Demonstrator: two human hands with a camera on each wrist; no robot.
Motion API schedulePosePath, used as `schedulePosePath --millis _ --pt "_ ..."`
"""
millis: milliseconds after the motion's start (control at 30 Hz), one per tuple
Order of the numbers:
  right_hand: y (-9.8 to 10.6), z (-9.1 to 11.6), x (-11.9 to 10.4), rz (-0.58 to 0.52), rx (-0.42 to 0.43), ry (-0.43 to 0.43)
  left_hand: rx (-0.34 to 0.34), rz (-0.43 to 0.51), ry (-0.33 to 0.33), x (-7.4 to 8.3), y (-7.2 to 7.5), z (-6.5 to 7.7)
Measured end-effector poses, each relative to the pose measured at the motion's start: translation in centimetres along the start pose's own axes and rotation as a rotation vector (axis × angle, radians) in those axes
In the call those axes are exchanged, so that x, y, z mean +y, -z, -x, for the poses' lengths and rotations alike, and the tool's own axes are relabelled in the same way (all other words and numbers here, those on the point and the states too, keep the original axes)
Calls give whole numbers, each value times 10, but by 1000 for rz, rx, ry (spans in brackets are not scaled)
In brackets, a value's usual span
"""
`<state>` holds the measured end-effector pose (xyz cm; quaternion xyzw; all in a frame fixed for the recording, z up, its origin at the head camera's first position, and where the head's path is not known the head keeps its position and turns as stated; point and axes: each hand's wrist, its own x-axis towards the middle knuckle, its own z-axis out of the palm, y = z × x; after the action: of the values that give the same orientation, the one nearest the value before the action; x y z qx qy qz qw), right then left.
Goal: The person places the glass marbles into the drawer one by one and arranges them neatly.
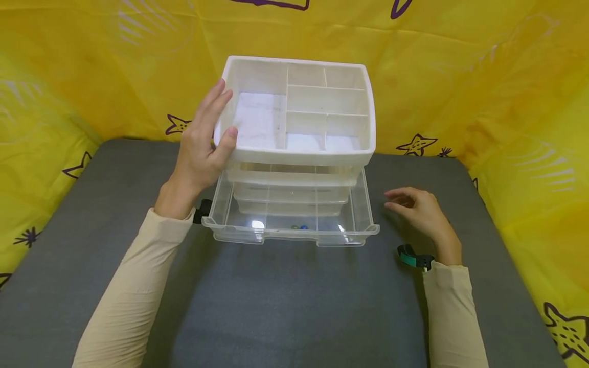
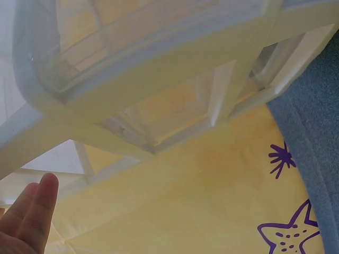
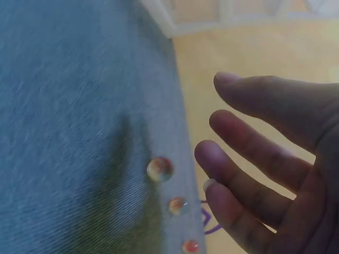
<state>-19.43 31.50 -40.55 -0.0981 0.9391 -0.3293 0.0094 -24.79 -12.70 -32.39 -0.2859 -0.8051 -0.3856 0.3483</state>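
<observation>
A white plastic drawer organizer [image 1: 294, 156] stands at the table's back, its top split into several compartments. Its clear drawer [image 1: 359, 240] is pulled out toward me, with a green marble [image 1: 294, 227] and a blue marble [image 1: 303, 227] near the front. My left hand [image 1: 200, 135] rests on the organizer's left rim, fingers extended and thumb at the front corner. To the right of the drawer, my right hand [image 1: 423, 212] hovers low with loosely bent fingers and holds nothing. In the right wrist view, a multicoloured marble [image 3: 160, 169] and two smaller-looking ones [image 3: 178, 206] lie near its fingertips.
The dark grey table [image 1: 276, 306] extends in front of the organizer. Yellow patterned cloth [image 1: 460, 76] hangs behind and along both sides. A dark band with a green part [image 1: 414, 258] sits at the right wrist.
</observation>
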Motion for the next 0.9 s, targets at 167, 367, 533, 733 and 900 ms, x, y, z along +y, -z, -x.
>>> schedulePosePath --millis 167,367,533,733,900 --pt "-3 -1 7 -1 -10 -8 -2 2 4 0 0 -1" --pt "-5 -3 16 31 -7 -24 -7 0 9 0 0 -2" --pt "-8 -4 20 80 -11 -21 -8 1 10 0 0 -2" --pt "-10 -6 23 112 -30 -14 -13 -11 15 0 0 0" --pt "-10 -6 26 121 -59 -15 -14 -13 14 -1 0 0"
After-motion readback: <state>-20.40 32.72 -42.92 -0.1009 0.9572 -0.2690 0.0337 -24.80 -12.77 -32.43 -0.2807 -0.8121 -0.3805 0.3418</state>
